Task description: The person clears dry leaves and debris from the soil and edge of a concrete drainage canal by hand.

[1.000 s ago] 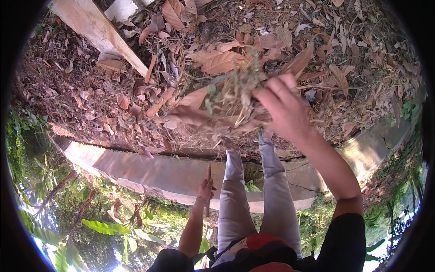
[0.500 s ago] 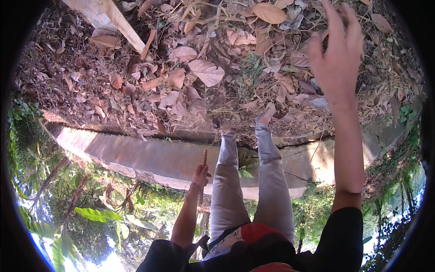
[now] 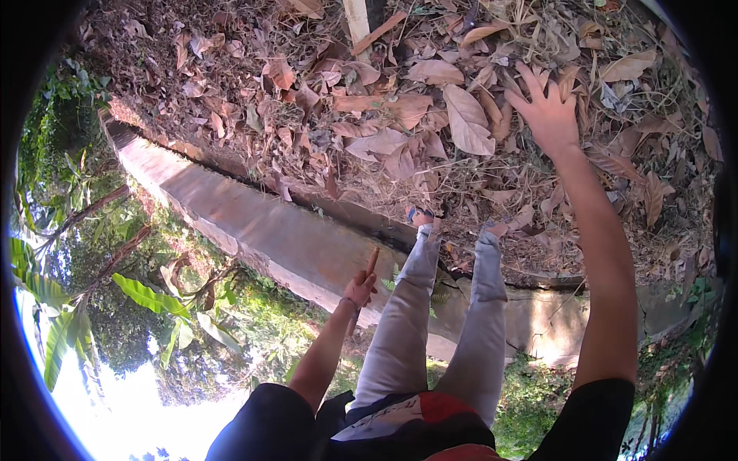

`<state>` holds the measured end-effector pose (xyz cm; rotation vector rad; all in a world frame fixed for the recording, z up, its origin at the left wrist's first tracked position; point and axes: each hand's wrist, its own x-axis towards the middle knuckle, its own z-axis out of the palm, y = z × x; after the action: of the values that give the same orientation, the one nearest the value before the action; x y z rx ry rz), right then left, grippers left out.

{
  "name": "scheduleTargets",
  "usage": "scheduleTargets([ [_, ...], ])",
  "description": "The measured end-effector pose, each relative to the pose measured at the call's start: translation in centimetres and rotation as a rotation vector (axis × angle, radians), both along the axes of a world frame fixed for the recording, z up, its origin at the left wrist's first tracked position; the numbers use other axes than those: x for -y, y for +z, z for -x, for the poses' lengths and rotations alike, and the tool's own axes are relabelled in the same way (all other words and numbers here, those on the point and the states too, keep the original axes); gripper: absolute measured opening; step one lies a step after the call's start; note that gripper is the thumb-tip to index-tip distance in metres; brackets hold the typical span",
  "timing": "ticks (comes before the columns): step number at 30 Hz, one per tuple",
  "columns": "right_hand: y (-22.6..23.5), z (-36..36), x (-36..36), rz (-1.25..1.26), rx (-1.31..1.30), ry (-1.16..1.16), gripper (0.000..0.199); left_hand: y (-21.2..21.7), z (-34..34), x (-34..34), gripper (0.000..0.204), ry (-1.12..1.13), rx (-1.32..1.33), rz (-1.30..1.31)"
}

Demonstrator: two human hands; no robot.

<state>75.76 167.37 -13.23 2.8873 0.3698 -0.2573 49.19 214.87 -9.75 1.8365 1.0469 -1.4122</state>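
My left hand (image 3: 360, 290) is closed around a brown wooden stick (image 3: 373, 261), which sticks out at both ends of the fist; it is held over the concrete ledge, left of my legs. Far forward on the right, my right hand (image 3: 550, 119) is spread open with the palm toward the dry leaves on the ground, and nothing shows in its fingers. Whether the fingertips touch the leaves I cannot tell. A large pale brown leaf (image 3: 466, 123) lies just left of that hand.
A low concrete ledge (image 3: 307, 238) curves across behind my feet, cracked toward the right. A pale post or board (image 3: 358, 23) stands at the far edge among leaf litter. Green plants, including a broad banana leaf (image 3: 150, 294), grow beyond the ledge at lower left.
My right hand has lowered toward the leaf litter with fingers spread. My left hand and stick have shifted slightly right. The whole view has turned, so the post appears further right.
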Motion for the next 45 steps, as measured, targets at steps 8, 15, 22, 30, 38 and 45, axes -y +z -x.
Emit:
scheduleTargets([
  [8, 0.7, -0.4, 1.4, 0.037, 0.000, -0.058, 0.034, -0.5, 0.6, 0.4, 0.038, -0.076, -0.034, -0.013],
  [15, 3.3, -0.3, -6.4, 0.037, -0.425, -0.364, 0.090, -0.5, 1.8, 2.2, 0.037, -0.036, -0.030, 0.049],
  [22, -0.4, 1.1, -5.6, -0.079, -0.172, -0.429, 0.051, -0.8, 2.8, 0.5, 0.037, 0.014, 0.000, 0.016],
  [30, 1.5, 2.9, -1.3, -0.235, -0.212, -0.356, 0.043, -0.8, 3.4, -0.8, 0.032, 0.087, 0.028, 0.013],
  [38, 9.3, 10.6, 10.1, -0.566, 0.168, -0.469, 0.047, -1.9, 5.1, -0.5, 0.033, 0.033, 0.010, 0.036],
  [45, 13.3, 19.6, 25.3, -0.154, 0.330, -0.918, 0.049, -1.2, 2.9, 1.6, 0.031, 0.013, 0.008, 0.067],
])
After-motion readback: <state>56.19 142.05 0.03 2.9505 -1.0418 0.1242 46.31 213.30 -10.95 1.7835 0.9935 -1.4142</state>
